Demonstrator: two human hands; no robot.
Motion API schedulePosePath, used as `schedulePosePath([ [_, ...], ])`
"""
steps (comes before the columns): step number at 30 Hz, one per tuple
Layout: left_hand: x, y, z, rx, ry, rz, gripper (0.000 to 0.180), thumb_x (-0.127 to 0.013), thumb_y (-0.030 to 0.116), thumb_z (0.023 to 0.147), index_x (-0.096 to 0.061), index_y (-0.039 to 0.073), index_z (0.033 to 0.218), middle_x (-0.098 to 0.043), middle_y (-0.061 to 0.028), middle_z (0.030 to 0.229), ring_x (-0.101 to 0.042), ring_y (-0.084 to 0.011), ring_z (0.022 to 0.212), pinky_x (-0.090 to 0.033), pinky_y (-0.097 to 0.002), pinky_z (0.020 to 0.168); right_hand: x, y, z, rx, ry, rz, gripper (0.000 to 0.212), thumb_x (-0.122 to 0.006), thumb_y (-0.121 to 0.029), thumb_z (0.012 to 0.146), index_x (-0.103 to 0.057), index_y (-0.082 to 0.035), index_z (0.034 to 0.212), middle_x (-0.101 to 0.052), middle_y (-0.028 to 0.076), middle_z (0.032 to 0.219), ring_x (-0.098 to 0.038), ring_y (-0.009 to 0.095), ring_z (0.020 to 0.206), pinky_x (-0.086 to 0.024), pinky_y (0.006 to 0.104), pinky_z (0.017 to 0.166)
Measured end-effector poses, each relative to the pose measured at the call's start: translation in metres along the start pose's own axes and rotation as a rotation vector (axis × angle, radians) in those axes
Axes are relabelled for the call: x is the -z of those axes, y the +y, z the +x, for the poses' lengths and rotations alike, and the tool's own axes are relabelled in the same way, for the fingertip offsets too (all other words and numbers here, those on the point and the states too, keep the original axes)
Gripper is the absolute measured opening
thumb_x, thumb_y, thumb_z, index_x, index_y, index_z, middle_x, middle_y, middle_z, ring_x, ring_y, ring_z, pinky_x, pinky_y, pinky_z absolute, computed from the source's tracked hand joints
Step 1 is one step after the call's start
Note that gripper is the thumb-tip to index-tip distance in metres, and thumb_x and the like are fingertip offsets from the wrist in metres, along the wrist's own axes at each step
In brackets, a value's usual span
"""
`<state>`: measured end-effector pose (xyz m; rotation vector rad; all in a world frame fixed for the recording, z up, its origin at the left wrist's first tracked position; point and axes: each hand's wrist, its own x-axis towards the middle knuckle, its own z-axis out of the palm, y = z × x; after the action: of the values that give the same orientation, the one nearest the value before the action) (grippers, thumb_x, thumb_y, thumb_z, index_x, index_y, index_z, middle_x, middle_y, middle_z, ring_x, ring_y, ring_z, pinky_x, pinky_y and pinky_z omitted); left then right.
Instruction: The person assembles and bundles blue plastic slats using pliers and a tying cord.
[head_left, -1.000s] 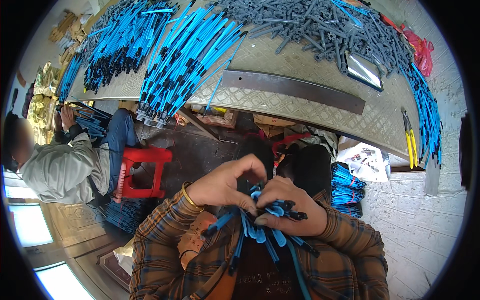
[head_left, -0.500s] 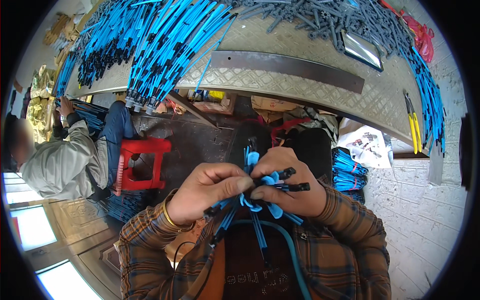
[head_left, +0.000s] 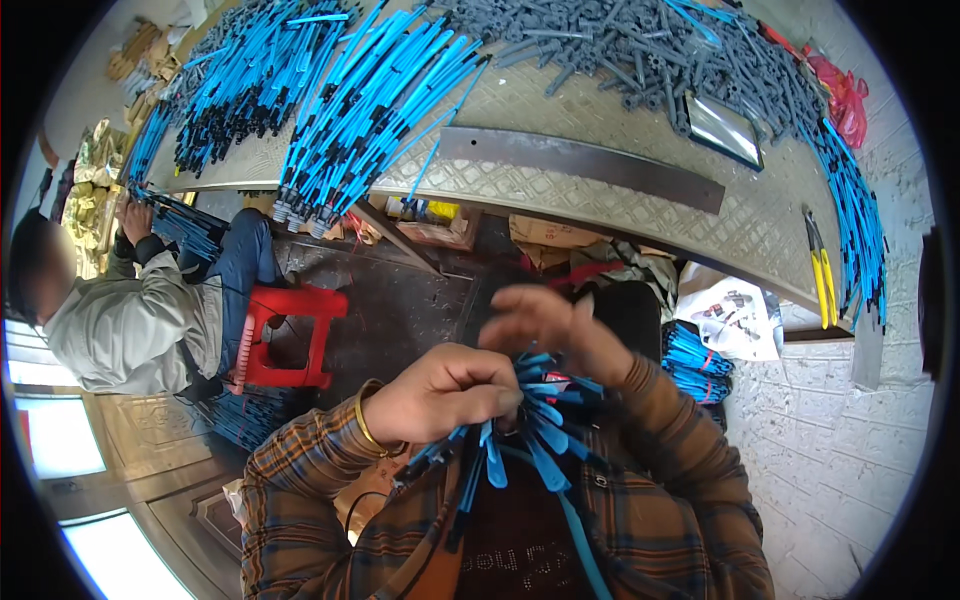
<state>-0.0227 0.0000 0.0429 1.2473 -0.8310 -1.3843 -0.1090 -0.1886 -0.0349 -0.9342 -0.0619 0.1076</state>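
Left hand [head_left: 445,395] clenched, thumb against curled fingers, on a bundle of blue strips [head_left: 549,470]; the bundle lies in front of the wearer's chest, its strips fanning outward and downward from the grip. Right hand [head_left: 550,325] released, its fingers extended just beyond the bundle; motion blur makes it hard to tell whether it touches any strip. A gold-coloured bracelet [head_left: 367,420] circles the left wrist, and plaid sleeves [head_left: 300,470] cover both forearms.

Beyond the hands stands a patterned worktable [head_left: 760,235]. Near its front edge lies a dark metal bar [head_left: 580,168]. Left of the bar, 2 large heaps of black-ended blue strips occupy the table: the nearer heap [head_left: 370,110] projects over the edge, and the farther heap [head_left: 250,90] rests beside it. Behind the bar spreads a pile of grey tubular parts [head_left: 600,45], with a flat dark-framed panel [head_left: 722,130] at its border. To the right lie 1 pair of yellow-handled pliers [head_left: 823,285] and a further row of blue strips [head_left: 850,220].

At far left, a co-worker [head_left: 130,330] in a pale jacket sits near a red stool [head_left: 312,300].
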Motion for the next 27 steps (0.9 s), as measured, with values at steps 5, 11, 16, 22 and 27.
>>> schedulePosePath([
  [5,-0.002,-0.005,-0.004,0.005,0.223,-0.245,0.017,-0.052,0.011,0.088,-0.056,-0.001,0.076,-0.056,-0.0014,0.073,-0.049,-0.0068,0.065,-0.041,-0.0219,0.060,-0.002,0.000,-0.035,-0.183,-0.275,-0.149,0.090,-0.059,-0.053,0.078,-0.019,-0.001,0.141,-0.043,0.016,0.129,-0.041,0.026,0.122,-0.029,0.0366,0.104],
  [11,-0.003,-0.006,-0.001,0.015,0.259,-0.312,0.017,-0.052,0.012,0.089,-0.056,0.000,0.078,-0.054,-0.0004,0.072,-0.048,-0.0055,0.065,-0.040,-0.0215,0.059,-0.020,0.009,-0.055,0.028,-0.202,-0.531,0.092,-0.067,-0.040,0.076,-0.015,-0.001,0.142,-0.036,0.017,0.135,-0.036,0.027,0.126,-0.026,0.0373,0.106],
  [16,0.003,-0.001,0.001,0.040,0.280,-0.341,0.014,-0.053,0.011,0.091,-0.055,0.004,0.078,-0.053,0.0049,0.070,-0.044,-0.0009,0.065,-0.038,-0.0184,0.059,-0.013,0.011,-0.053,0.009,-0.210,-0.362,0.091,-0.069,-0.036,0.076,-0.017,-0.001,0.141,-0.035,0.017,0.135,-0.035,0.027,0.126,-0.027,0.0370,0.105],
  [22,0.010,-0.013,0.010,0.039,0.374,-0.444,0.016,-0.054,0.013,0.089,-0.056,0.002,0.078,-0.054,0.0021,0.069,-0.047,-0.0025,0.059,-0.039,-0.0188,0.053,-0.019,0.035,-0.045,0.122,-0.019,-0.396,0.075,-0.070,-0.029,0.078,-0.030,0.001,0.134,-0.044,0.016,0.124,-0.045,0.023,0.116,-0.036,0.0352,0.098],
  [27,-0.002,-0.001,0.019,0.039,0.320,-0.492,0.016,-0.055,0.013,0.088,-0.055,0.002,0.077,-0.054,0.0023,0.069,-0.046,-0.0026,0.058,-0.039,-0.0183,0.052,-0.010,0.043,-0.030,0.052,0.023,-0.208,0.055,-0.070,-0.025,0.080,-0.042,0.000,0.120,-0.053,0.011,0.110,-0.053,0.017,0.102,-0.044,0.0318,0.085],
])
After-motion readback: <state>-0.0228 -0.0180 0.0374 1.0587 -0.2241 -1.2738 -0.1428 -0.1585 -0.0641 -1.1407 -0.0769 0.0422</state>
